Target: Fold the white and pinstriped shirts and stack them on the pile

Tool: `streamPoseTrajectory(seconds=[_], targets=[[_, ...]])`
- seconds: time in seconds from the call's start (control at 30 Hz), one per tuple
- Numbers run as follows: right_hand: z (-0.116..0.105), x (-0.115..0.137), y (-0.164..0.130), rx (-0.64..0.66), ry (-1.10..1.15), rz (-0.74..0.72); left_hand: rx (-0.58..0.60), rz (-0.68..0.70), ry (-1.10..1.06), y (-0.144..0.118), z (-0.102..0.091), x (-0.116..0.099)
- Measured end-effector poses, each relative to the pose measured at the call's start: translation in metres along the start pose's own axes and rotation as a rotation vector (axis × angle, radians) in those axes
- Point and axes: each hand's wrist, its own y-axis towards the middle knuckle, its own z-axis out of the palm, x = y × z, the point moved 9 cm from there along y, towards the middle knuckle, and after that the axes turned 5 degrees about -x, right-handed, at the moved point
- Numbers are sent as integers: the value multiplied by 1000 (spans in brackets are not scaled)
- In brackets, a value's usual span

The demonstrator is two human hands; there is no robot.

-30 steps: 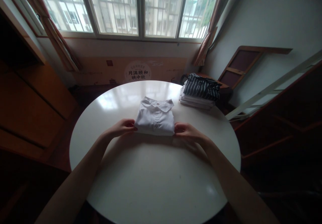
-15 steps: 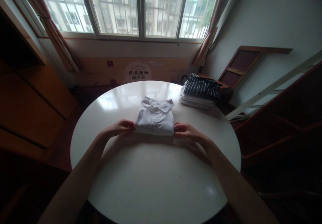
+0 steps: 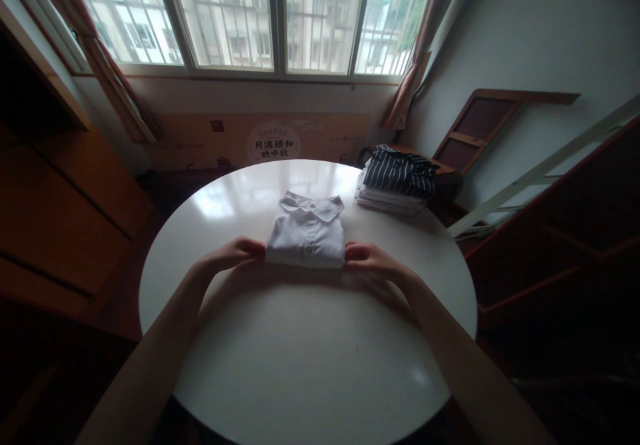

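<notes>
A white collared shirt (image 3: 306, 237), folded into a compact rectangle, lies on the round white table (image 3: 300, 345) with its collar toward the window. My left hand (image 3: 243, 250) is closed at the shirt's near left corner, fingers curled against the edge. On the opposite side, my right hand (image 3: 364, 257) grips the near right corner in the same way. The fingertips of both hands are partly hidden at the fabric's edge. A row of buttons runs down the middle of the shirt's upper face.
Toward the table's back right edge sits a pile of folded clothes, a black-and-white striped garment (image 3: 400, 170) on top of white ones (image 3: 387, 200). Behind the table a wooden chair (image 3: 475, 122) stands by the wall. A printed box (image 3: 200, 132) leans below the window.
Both hands stay at the shirt's near corners, and the shirt keeps its place on the table. The whole view has shifted very slightly.
</notes>
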Motion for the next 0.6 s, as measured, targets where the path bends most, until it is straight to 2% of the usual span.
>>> streamPoseTrajectory(seconds=[0.6], targets=[[-1,-4,1,-17,-9,8,-78,-22,-23,9,-5,19]])
